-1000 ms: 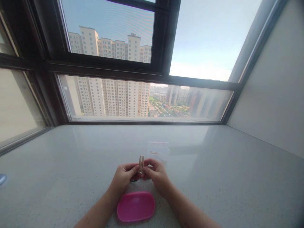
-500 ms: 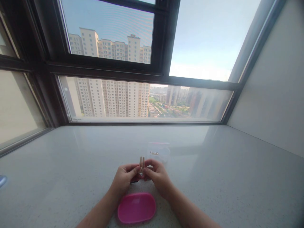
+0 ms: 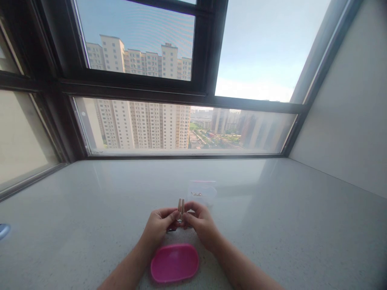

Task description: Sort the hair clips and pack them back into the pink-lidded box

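Thumbs and fingers of my left hand [image 3: 159, 226] and my right hand [image 3: 202, 222] pinch a small two-pronged metal piece [image 3: 181, 205] between them. Its two slim, light brownish prongs point upward, side by side; its lower part is mostly covered by my fingers, so its kind is unclear. A small dark part [image 3: 171, 230] shows under my left fingers. Just beyond my right hand lies a clear zip bag [image 3: 208, 192] with small metal bits [image 3: 196, 194] on or in it. Nearer to me, below both hands, sits a pink oval tray [image 3: 174, 264].
A pale speckled counter [image 3: 90, 209] spreads under everything, up to a dark-framed window [image 3: 181, 157]. On the right it meets a white wall [image 3: 347, 121]. A bluish rounded object [image 3: 4, 231] is partly visible at the left edge.
The two prongs look slightly closer together at their tips. Both hands keep their hold and their place; the view has shifted very slightly.
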The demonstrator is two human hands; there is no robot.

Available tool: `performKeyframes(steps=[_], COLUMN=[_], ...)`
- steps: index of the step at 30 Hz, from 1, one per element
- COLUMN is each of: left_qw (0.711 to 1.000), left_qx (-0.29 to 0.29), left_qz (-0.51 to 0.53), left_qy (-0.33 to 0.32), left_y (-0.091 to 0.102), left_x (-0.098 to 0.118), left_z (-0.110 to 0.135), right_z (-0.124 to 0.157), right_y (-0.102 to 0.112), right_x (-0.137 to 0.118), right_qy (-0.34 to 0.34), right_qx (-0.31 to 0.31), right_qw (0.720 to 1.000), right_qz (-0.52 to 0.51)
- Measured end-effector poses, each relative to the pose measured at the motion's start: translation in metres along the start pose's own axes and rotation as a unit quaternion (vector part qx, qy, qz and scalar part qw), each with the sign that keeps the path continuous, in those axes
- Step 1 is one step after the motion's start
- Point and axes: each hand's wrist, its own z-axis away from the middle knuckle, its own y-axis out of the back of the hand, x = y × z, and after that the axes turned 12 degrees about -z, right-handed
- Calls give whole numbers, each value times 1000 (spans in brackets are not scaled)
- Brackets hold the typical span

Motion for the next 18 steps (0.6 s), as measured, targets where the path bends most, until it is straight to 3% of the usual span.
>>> performKeyframes(steps=[18], left_qw=[999], left_qx=[-4], left_qz=[-34], left_qy=[-29], left_y=[2], left_x=[0], left_z=[1], right_z=[-1], right_y=[-1], right_x=[1], right_qy=[10], right_qx=[-1], right_qw=[1000], right_qz=[-5])
